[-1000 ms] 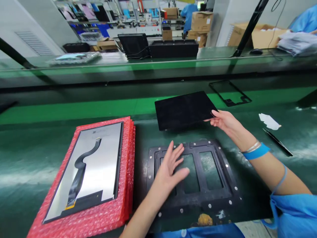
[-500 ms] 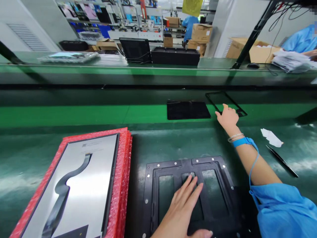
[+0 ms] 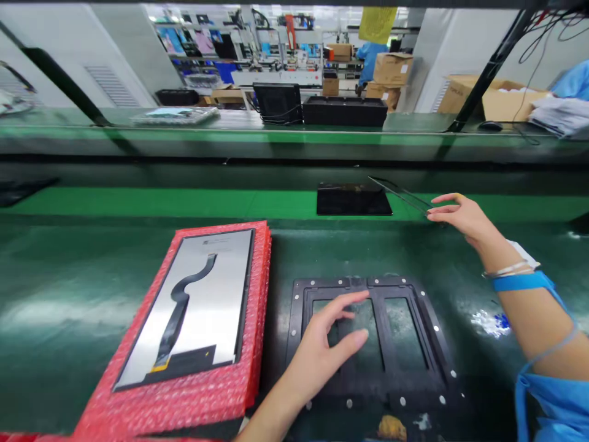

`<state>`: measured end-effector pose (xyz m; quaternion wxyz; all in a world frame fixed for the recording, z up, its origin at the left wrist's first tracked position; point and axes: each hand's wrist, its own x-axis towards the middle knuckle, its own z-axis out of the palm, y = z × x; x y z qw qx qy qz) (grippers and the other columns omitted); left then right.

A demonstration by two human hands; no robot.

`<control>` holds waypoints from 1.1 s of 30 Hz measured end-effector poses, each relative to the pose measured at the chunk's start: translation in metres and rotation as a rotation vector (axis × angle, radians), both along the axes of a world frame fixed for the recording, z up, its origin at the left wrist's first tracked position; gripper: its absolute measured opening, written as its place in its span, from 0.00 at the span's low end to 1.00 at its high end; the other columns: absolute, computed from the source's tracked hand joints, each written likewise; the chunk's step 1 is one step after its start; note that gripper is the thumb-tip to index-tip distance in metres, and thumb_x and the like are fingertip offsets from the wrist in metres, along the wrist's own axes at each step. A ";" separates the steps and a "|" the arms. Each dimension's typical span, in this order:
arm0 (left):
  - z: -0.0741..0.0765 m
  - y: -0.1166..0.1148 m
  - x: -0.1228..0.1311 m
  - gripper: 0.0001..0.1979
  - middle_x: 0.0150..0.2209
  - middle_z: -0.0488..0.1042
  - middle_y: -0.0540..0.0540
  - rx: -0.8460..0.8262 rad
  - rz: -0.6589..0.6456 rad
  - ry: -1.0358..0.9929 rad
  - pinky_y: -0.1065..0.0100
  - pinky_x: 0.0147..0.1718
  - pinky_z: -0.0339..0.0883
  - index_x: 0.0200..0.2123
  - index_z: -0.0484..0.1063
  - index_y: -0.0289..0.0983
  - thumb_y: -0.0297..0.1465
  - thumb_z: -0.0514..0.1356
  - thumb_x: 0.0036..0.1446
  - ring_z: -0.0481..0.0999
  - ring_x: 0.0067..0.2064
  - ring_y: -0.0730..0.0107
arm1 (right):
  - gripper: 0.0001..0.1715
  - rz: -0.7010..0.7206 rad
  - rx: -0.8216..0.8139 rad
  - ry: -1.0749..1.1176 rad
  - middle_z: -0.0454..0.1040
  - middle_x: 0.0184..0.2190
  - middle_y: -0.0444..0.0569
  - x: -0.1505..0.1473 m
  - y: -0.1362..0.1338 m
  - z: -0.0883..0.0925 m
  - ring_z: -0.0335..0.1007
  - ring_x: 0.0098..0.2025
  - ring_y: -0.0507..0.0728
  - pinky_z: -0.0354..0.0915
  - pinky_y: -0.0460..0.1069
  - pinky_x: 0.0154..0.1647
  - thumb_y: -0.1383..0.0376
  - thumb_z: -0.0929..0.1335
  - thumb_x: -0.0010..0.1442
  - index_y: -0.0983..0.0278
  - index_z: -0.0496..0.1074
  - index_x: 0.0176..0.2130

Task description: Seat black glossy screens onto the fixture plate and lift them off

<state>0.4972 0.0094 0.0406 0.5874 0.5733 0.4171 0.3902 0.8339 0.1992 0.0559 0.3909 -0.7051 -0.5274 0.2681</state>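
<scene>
At the right of the head view my right hand [image 3: 467,222] pinches one end of a thin black rectangular frame [image 3: 399,194]. That frame is tilted, its far end up beside a glossy black panel [image 3: 353,201] lying on the green strip. My left hand [image 3: 319,347] hovers over a black fixture plate [image 3: 380,331] with window cut-outs and round silver dots. Its thumb and fingers are apart, with nothing between them. To its left, a silver-backed display panel [image 3: 218,313] with a dark ribbon cable [image 3: 177,313] lies on stacked red bubble wrap [image 3: 197,399].
A raised shelf [image 3: 221,139] crosses behind the bench, holding a small monitor [image 3: 277,103], a long black box [image 3: 345,112] and an open carton [image 3: 510,104]. White paper [image 3: 522,253] lies behind my right wrist. A yellowish lump [image 3: 392,428] sits near the front edge.
My right hand has taken hold of the thin frame and lifted it off the green strip. My left hand has risen from the fixture plate, fingers now curved. The head view has shifted left.
</scene>
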 end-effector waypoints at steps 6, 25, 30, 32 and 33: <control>0.022 -0.019 -0.025 0.18 0.58 0.76 0.44 0.324 0.368 0.047 0.61 0.55 0.68 0.56 0.75 0.44 0.35 0.62 0.63 0.74 0.59 0.58 | 0.23 0.439 0.094 -0.017 0.82 0.43 0.54 -0.021 -0.107 0.010 0.78 0.49 0.66 0.71 0.60 0.53 0.53 0.78 0.42 0.58 0.69 0.34; 0.029 -0.018 -0.146 0.26 0.57 0.69 0.25 0.059 1.067 1.235 0.42 0.60 0.56 0.55 0.72 0.26 0.41 0.57 0.62 0.63 0.63 0.34 | 0.08 0.849 0.241 -0.644 0.81 0.49 0.50 -0.044 -0.238 -0.045 0.78 0.48 0.63 0.71 0.61 0.48 0.65 0.66 0.61 0.56 0.72 0.41; 0.034 -0.012 -0.153 0.28 0.58 0.70 0.24 0.019 1.030 1.238 0.38 0.60 0.53 0.53 0.71 0.24 0.44 0.55 0.64 0.65 0.62 0.33 | 0.28 0.913 0.344 -0.759 0.77 0.56 0.53 -0.047 -0.244 -0.053 0.76 0.53 0.65 0.68 0.63 0.54 0.59 0.70 0.59 0.56 0.68 0.58; 0.032 -0.009 -0.162 0.24 0.54 0.73 0.27 0.002 1.049 1.207 0.36 0.59 0.53 0.50 0.71 0.26 0.42 0.56 0.63 0.69 0.59 0.34 | 0.30 0.889 0.392 -0.772 0.78 0.55 0.53 -0.049 -0.248 -0.057 0.76 0.52 0.64 0.67 0.63 0.55 0.60 0.71 0.59 0.57 0.67 0.60; 0.030 -0.008 -0.168 0.23 0.51 0.75 0.28 -0.002 1.057 1.188 0.36 0.58 0.54 0.48 0.71 0.27 0.42 0.57 0.62 0.71 0.57 0.36 | 0.29 0.870 0.405 -0.768 0.78 0.55 0.53 -0.050 -0.249 -0.059 0.76 0.51 0.64 0.67 0.63 0.55 0.60 0.70 0.59 0.57 0.68 0.59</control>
